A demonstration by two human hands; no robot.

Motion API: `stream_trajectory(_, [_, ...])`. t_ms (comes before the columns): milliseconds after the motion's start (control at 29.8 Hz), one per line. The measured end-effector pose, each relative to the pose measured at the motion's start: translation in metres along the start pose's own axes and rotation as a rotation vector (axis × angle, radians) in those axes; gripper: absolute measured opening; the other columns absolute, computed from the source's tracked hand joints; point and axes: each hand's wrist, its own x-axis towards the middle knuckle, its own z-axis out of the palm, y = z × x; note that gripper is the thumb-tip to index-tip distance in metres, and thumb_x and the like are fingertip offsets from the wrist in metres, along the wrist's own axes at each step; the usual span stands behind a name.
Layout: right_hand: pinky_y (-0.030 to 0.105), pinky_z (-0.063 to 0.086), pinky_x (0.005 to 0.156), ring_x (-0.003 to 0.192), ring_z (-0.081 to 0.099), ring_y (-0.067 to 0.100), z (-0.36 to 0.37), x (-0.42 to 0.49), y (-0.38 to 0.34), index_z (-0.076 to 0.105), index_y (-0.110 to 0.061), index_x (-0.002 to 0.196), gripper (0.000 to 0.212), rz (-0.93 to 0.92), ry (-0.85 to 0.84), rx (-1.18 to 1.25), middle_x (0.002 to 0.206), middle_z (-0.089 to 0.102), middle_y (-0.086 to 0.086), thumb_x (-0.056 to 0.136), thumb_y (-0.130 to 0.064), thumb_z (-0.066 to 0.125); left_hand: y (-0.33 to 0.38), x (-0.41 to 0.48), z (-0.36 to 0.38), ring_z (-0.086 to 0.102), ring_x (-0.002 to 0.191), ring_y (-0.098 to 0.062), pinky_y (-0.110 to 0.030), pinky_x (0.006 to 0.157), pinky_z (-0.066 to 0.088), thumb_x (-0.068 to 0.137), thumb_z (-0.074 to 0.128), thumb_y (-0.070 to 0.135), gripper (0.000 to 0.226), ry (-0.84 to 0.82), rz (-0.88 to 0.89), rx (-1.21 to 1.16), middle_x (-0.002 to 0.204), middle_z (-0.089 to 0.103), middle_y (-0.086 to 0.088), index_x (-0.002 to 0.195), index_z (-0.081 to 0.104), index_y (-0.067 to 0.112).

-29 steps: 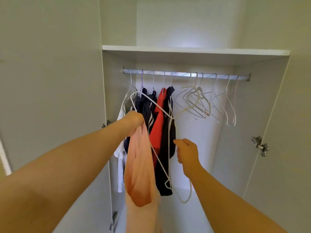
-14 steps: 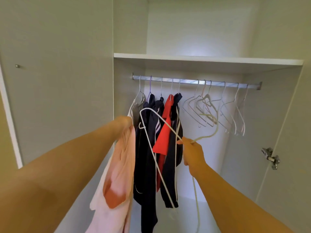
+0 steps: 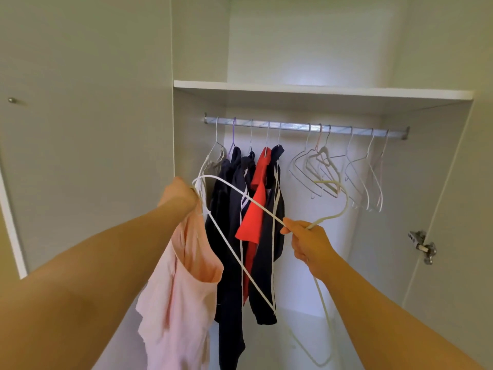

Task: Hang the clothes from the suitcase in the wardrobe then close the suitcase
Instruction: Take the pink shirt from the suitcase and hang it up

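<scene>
My left hand grips the top of a pale pink garment, which hangs down in front of the open wardrobe. My right hand pinches a white wire hanger near its neck; the hook curves up to the right and the hanger's left shoulder reaches the pink garment by my left hand. Behind them, dark navy clothes and a red garment hang on the metal rail. The suitcase is out of view.
Several empty hangers hang on the right half of the rail. A white shelf sits above the rail. The left door and right door, with its hinge, stand open.
My right hand has taken hold of the hanger and lifted its neck to the right. The pink garment now hangs lower and more open at the hanger's left end.
</scene>
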Motion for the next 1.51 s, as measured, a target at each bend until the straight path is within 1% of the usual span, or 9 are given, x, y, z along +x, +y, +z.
stream_trajectory(202, [0.014, 0.029, 0.035, 0.034, 0.026, 0.006, -0.011, -0.003, 0.001, 0.065, -0.012, 0.069, 0.029, 0.006, -0.036, -0.154, 0.050, 0.032, 0.005, 0.093, -0.027, 0.056, 0.004, 0.005, 0.009, 0.054, 0.108, -0.042, -0.042, 0.088, 0.045, 0.095, 0.040, 0.005, 0.027, -0.048, 0.001, -0.013, 0.118, 0.056, -0.028, 0.116, 0.053, -0.007])
stream_trajectory(403, [0.013, 0.031, 0.036, 0.034, 0.027, 0.006, -0.006, -0.006, -0.001, 0.066, -0.011, 0.070, 0.029, 0.006, -0.078, -0.235, 0.048, 0.033, 0.004, 0.093, -0.026, 0.056, 0.016, -0.019, 0.032, 0.050, 0.085, -0.023, -0.025, 0.065, 0.039, 0.094, 0.044, 0.010, 0.014, -0.251, 0.471, 0.105, 0.090, 0.056, -0.007, 0.089, 0.057, 0.013])
stream_trajectory(638, [0.011, 0.026, 0.033, 0.034, 0.026, 0.006, 0.008, -0.001, -0.008, 0.062, -0.003, 0.073, 0.022, -0.066, 0.085, -0.147, 0.049, 0.030, 0.002, 0.089, -0.019, 0.062, 0.050, -0.063, 0.056, 0.051, 0.085, -0.010, -0.009, 0.074, 0.039, 0.090, 0.057, 0.012, 0.023, -0.539, 0.891, 0.064, 0.106, 0.062, -0.010, 0.110, 0.063, 0.004])
stream_trajectory(806, [0.014, 0.030, 0.038, 0.043, 0.030, 0.010, -0.004, 0.001, -0.019, 0.067, 0.009, 0.085, 0.026, -0.122, 0.190, -0.127, 0.051, 0.036, 0.004, 0.088, -0.016, 0.064, 0.039, -0.051, 0.053, 0.038, 0.125, -0.016, -0.037, 0.102, 0.022, 0.095, 0.044, 0.042, 0.034, -0.250, 1.085, 0.541, 0.129, 0.048, 0.009, 0.127, 0.050, 0.034])
stream_trajectory(907, [0.019, 0.040, 0.052, 0.053, 0.046, 0.013, -0.005, 0.002, -0.026, 0.062, -0.008, 0.070, 0.019, -0.187, 0.218, -0.104, 0.058, 0.053, 0.005, 0.085, -0.018, 0.068, 0.045, -0.048, 0.045, 0.054, 0.105, -0.017, -0.032, 0.085, 0.032, 0.098, 0.040, 0.034, 0.027, -0.305, 1.073, 0.438, 0.106, 0.061, 0.002, 0.115, 0.060, 0.025])
stream_trajectory(1008, [0.029, 0.047, 0.081, 0.091, 0.056, 0.016, -0.007, 0.009, -0.029, 0.060, -0.019, 0.092, 0.018, -0.294, 0.399, -0.175, 0.091, 0.059, -0.004, 0.081, -0.027, 0.072, 0.047, -0.047, 0.042, 0.052, 0.105, -0.016, -0.037, 0.089, 0.035, 0.099, 0.039, 0.033, 0.028, -0.246, 0.992, 0.377, 0.107, 0.060, 0.002, 0.116, 0.061, 0.025])
stream_trajectory(1108, [0.038, 0.047, 0.085, 0.093, 0.056, 0.020, -0.008, 0.007, -0.026, 0.053, -0.025, 0.087, 0.019, -0.473, 0.640, -0.331, 0.084, 0.052, -0.014, 0.080, -0.027, 0.070, 0.047, -0.042, 0.041, 0.055, 0.106, -0.021, -0.042, 0.093, 0.041, 0.098, 0.042, 0.030, 0.028, -0.162, 0.904, 0.213, 0.110, 0.063, -0.001, 0.117, 0.062, 0.023])
stream_trajectory(1310, [0.010, 0.039, 0.064, 0.086, 0.052, 0.010, 0.012, 0.001, -0.011, 0.056, -0.023, 0.114, 0.027, -0.296, -0.037, -0.424, 0.097, 0.054, -0.009, 0.088, -0.021, 0.063, 0.060, -0.037, 0.023, 0.055, 0.096, -0.015, -0.027, 0.075, 0.037, 0.099, 0.042, 0.026, 0.028, -0.046, 0.815, 0.044, 0.105, 0.064, -0.001, 0.114, 0.063, 0.017])
stream_trajectory(1511, [0.036, 0.051, 0.084, 0.085, 0.057, 0.021, 0.027, 0.005, -0.017, 0.058, -0.016, 0.075, 0.018, -0.156, -0.134, -0.237, 0.089, 0.060, 0.008, 0.091, -0.011, 0.054, 0.056, -0.040, 0.027, 0.057, 0.095, -0.022, -0.034, 0.084, 0.044, 0.097, 0.046, 0.025, 0.025, -0.056, 0.780, 0.009, 0.098, 0.065, -0.005, 0.110, 0.064, 0.014])
